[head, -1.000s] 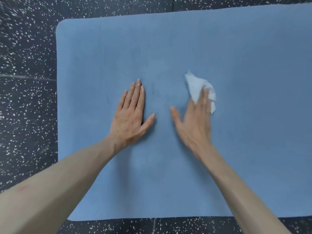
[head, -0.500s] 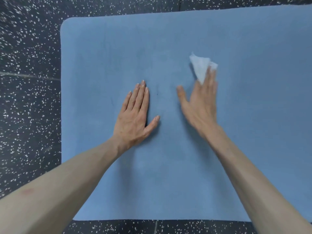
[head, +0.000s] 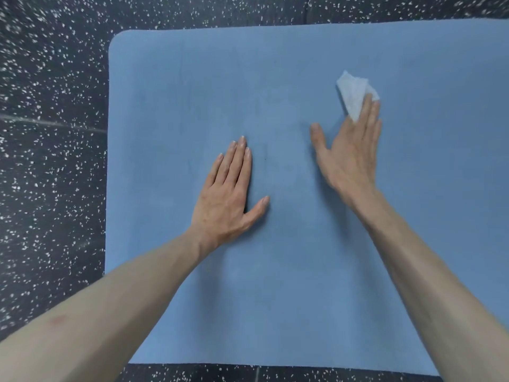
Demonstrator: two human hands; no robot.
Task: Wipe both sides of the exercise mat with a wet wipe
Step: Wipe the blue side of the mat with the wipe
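While right hand (head: 348,158) presses wet wipe (head: 354,96) under straight fingertips, far-right of centre on blue exercise mat (head: 170,111), left hand (head: 225,202) lies flat, fingers together, thumb spread, pinning mat to speckled floor (head: 49,133). Advice: keep palm pressure even, overlap strokes, cover far edge and corners; keep left hand anchoring so mat doesn't creep. Underside not yet wiped.

The exercise mat (head: 275,271) lies on the floor (head: 49,161) before me. My left hand (head: 228,199) rests flat near its middle; my right hand (head: 349,153) lies to the right, fingers on the wet wipe (head: 354,96), toward the mat's far edge.
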